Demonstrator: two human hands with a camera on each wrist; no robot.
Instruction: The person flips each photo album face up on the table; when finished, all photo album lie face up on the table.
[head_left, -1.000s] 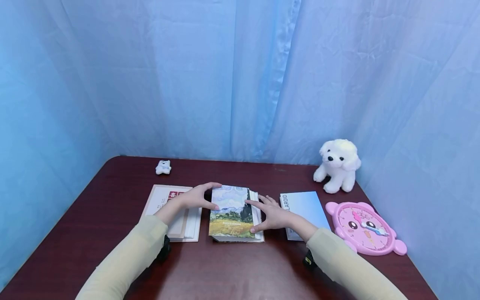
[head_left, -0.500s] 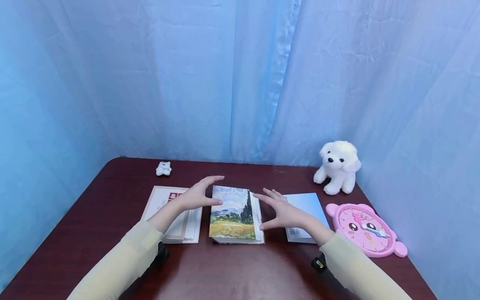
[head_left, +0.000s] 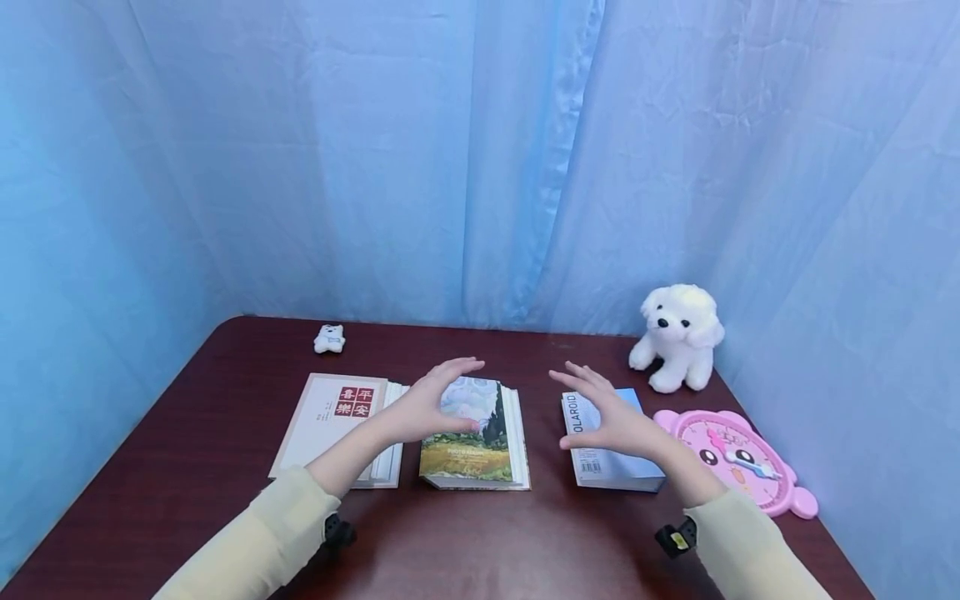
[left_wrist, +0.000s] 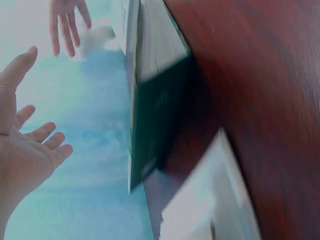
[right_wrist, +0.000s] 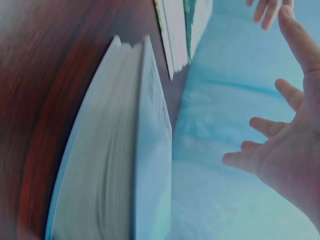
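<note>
In the head view a photo album (head_left: 468, 458) with a painted landscape cover lies at the middle of the dark table. My left hand (head_left: 420, 408) is raised over its left side, thumb and fingers spread, holding nothing. The left wrist view shows the album's dark green side (left_wrist: 162, 110) apart from that hand. To the right lies a pale blue Polaroid album (head_left: 615, 467). Above it my right hand (head_left: 618, 425) hovers with spread fingers and nothing in it. The right wrist view shows this album's page edges (right_wrist: 100, 145) below the palm.
Left of the photo album lies a white and beige book (head_left: 330, 425) with red square characters. A small white bear figure (head_left: 329, 339) sits behind it. At the right are a white plush dog (head_left: 677, 337) and a pink toy clock (head_left: 738, 462). Blue curtains (head_left: 375, 167) surround the table.
Both hands have lifted off the photo album. The right hand has moved right, over the Polaroid album, while the left has shifted slightly right. The albums lie where they were.
</note>
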